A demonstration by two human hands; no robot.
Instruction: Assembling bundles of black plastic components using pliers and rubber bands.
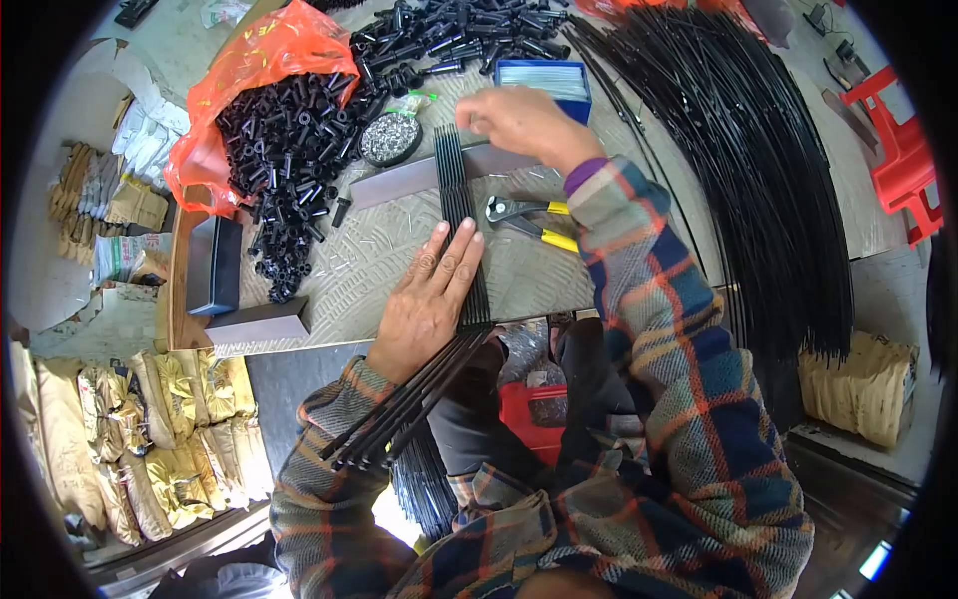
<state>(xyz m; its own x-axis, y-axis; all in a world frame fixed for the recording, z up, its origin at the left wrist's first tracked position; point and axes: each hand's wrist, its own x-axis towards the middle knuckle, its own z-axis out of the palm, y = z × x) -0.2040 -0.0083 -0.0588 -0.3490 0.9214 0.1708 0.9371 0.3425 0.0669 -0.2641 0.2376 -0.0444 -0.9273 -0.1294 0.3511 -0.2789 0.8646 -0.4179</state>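
Note:
A row of thin black rods (452, 180) lies side by side on the table, and their near ends stick out past the front edge over my left forearm. My left hand (424, 304) rests flat across the rods, fingers stretched out. Just beyond their far tips is my right hand (519, 122), fingers pinched together; whatever may be between them cannot be made out. A grey metal bar (399, 184) runs crosswise at the rods' far part. End-cutting pliers (514, 209) with yellow handles lie to the right of the rods. Behind the bar sits a round black dish of small metal bits (390, 138).
An orange plastic bag (284, 45) and heaped black plastic tubes (289, 130) fill the table's left. A blue box (574, 108) holds thin pale sticks. Long black rods (743, 140) hang over the right front edge. A red stool (903, 150) stands far right; wrapped packages (150, 429) lie lower left.

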